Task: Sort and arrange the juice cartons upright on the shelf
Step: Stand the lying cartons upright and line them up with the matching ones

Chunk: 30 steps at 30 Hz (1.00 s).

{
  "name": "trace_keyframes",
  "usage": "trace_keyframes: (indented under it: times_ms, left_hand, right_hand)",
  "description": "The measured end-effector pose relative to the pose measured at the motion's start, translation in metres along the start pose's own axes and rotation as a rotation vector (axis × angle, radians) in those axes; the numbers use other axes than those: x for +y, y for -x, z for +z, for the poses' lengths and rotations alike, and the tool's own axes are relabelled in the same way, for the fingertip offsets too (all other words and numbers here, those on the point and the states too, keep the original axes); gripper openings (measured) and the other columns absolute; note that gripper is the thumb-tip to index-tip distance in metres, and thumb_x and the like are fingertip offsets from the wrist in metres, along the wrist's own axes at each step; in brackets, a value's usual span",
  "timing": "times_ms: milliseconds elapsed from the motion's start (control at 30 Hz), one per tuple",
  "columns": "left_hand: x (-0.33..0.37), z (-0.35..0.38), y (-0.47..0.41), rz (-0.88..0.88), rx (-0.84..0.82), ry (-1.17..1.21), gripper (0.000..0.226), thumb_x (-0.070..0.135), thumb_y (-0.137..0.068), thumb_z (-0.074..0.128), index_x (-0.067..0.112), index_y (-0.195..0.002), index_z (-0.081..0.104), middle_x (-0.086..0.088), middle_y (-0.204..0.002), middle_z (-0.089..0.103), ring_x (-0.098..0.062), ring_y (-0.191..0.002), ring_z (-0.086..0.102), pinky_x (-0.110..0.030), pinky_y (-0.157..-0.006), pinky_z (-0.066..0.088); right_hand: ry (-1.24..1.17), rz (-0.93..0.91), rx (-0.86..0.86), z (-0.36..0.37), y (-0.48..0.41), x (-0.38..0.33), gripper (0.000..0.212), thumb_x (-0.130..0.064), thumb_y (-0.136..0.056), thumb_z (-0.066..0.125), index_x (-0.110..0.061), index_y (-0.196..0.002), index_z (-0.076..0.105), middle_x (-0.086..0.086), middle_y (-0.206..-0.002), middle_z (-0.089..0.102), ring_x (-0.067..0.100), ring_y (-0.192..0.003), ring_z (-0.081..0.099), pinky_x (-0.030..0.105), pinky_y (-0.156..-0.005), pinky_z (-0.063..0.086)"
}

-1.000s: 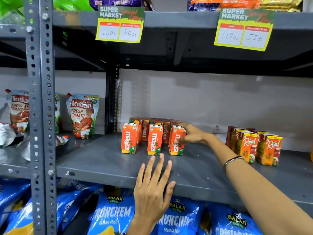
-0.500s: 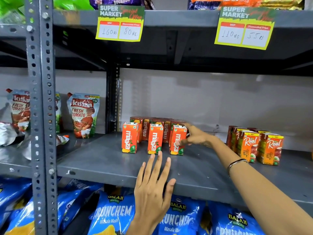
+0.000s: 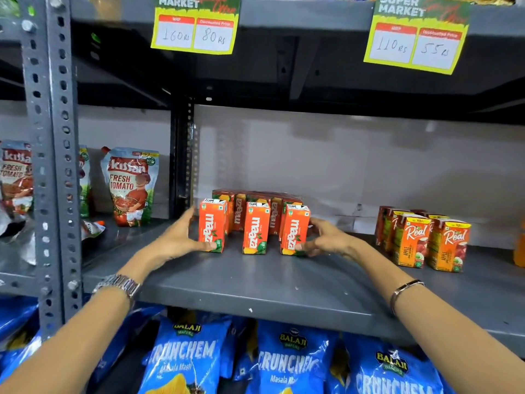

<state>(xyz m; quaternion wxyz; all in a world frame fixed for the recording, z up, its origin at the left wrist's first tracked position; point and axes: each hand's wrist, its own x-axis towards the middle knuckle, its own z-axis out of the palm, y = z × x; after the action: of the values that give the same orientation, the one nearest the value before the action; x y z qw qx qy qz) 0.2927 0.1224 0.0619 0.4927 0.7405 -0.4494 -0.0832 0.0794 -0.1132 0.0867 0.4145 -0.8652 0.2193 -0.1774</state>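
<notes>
Three orange Maaza cartons stand upright in a front row on the grey shelf (image 3: 284, 288): left carton (image 3: 213, 223), middle carton (image 3: 255, 227), right carton (image 3: 295, 228). More Maaza cartons (image 3: 255, 204) stand behind them. My left hand (image 3: 179, 237) cups the left carton's outer side, thumb on its lower front. My right hand (image 3: 326, 237) holds the right carton's outer side the same way. A group of Real apple cartons (image 3: 426, 240) stands upright farther right.
Kissan tomato pouches (image 3: 132, 186) stand on the neighbouring shelf at left, behind a perforated grey upright (image 3: 51, 155). Blue Balaji crisp bags (image 3: 292, 359) fill the shelf below. Price tags (image 3: 196, 27) hang from the shelf above.
My left hand has lifted from the shelf's front edge and gone to the left Maaza carton. My right hand has shifted to the right carton's side. The view has moved closer.
</notes>
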Motion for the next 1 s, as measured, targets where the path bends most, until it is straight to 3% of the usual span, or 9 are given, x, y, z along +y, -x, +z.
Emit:
trace_keyframes:
  times_ms: [67, 167, 233, 367, 467, 567, 733, 1000]
  left_hand:
    - [-0.004, 0.002, -0.007, -0.002, -0.091, -0.036, 0.100, 0.029, -0.058, 0.082, 0.031, -0.139, 0.025, 0.004, -0.135, 0.047, -0.015, -0.125, 0.044, -0.043, -0.109, 0.033]
    - [-0.008, 0.003, -0.017, 0.035, -0.020, -0.071, 0.091, 0.029, -0.062, 0.082, 0.031, -0.137, 0.032, 0.001, -0.129, 0.056, -0.018, -0.118, 0.053, -0.045, -0.105, 0.040]
    - [-0.005, 0.005, -0.021, 0.069, 0.002, -0.126, 0.090, 0.024, -0.067, 0.081, 0.028, -0.140, 0.029, 0.001, -0.123, 0.057, -0.016, -0.110, 0.056, -0.035, -0.098, 0.044]
    - [0.011, 0.015, -0.025, 0.128, -0.025, -0.180, 0.088, 0.018, -0.072, 0.078, 0.028, -0.141, 0.025, 0.003, -0.114, 0.056, -0.005, -0.084, 0.053, -0.013, -0.065, 0.043]
    - [0.013, 0.024, -0.032, 0.107, -0.064, -0.118, 0.089, 0.015, -0.075, 0.075, 0.029, -0.144, 0.021, -0.002, -0.119, 0.057, -0.013, -0.096, 0.058, -0.024, -0.067, 0.055]
    - [0.012, 0.027, -0.035, 0.092, -0.076, -0.099, 0.087, 0.013, -0.077, 0.073, 0.029, -0.145, 0.020, -0.004, -0.118, 0.058, -0.017, -0.100, 0.059, -0.031, -0.071, 0.057]
    - [0.011, 0.024, -0.036, 0.092, -0.096, -0.068, 0.081, 0.012, -0.080, 0.070, 0.030, -0.144, 0.024, -0.004, -0.118, 0.058, -0.018, -0.097, 0.062, -0.027, -0.071, 0.056]
    - [0.015, 0.017, -0.015, 0.122, -0.170, -0.021, 0.078, 0.012, -0.080, 0.069, 0.035, -0.141, 0.026, 0.005, -0.120, 0.052, -0.009, -0.088, 0.063, -0.019, -0.064, 0.054]
  right_hand:
    - [-0.040, -0.014, 0.030, 0.005, -0.002, -0.002, 0.055, 0.002, -0.078, 0.066, -0.010, -0.126, 0.042, -0.004, -0.093, 0.056, 0.015, -0.086, 0.060, 0.028, -0.067, 0.057]
    - [-0.061, -0.024, 0.033, 0.011, -0.004, -0.006, 0.053, 0.000, -0.079, 0.066, -0.010, -0.125, 0.043, -0.001, -0.094, 0.057, 0.020, -0.091, 0.061, 0.026, -0.064, 0.058]
    - [-0.073, -0.037, 0.031, 0.017, -0.005, -0.007, 0.051, -0.002, -0.078, 0.067, -0.008, -0.124, 0.045, 0.003, -0.099, 0.058, 0.023, -0.097, 0.060, 0.025, -0.063, 0.059]
    - [-0.098, -0.061, 0.026, 0.028, -0.007, -0.013, 0.049, -0.003, -0.077, 0.069, -0.007, -0.121, 0.048, 0.003, -0.099, 0.059, 0.021, -0.096, 0.060, 0.024, -0.062, 0.059]
    - [-0.107, -0.057, 0.031, 0.030, -0.007, -0.015, 0.048, -0.004, -0.077, 0.070, -0.008, -0.121, 0.049, 0.000, -0.095, 0.059, 0.019, -0.093, 0.061, 0.025, -0.062, 0.059]
    - [-0.110, -0.058, 0.051, 0.031, -0.004, -0.015, 0.049, -0.005, -0.076, 0.071, -0.007, -0.121, 0.051, 0.002, -0.097, 0.060, 0.020, -0.093, 0.062, 0.027, -0.064, 0.060]
    - [-0.124, -0.072, 0.108, 0.036, 0.002, -0.014, 0.049, -0.009, -0.076, 0.072, -0.007, -0.121, 0.053, 0.012, -0.114, 0.064, 0.022, -0.097, 0.065, 0.029, -0.068, 0.060]
    - [-0.135, -0.084, 0.099, 0.039, 0.025, -0.019, 0.047, -0.010, -0.074, 0.074, -0.008, -0.117, 0.056, 0.013, -0.112, 0.066, 0.025, -0.097, 0.067, 0.026, -0.064, 0.060]
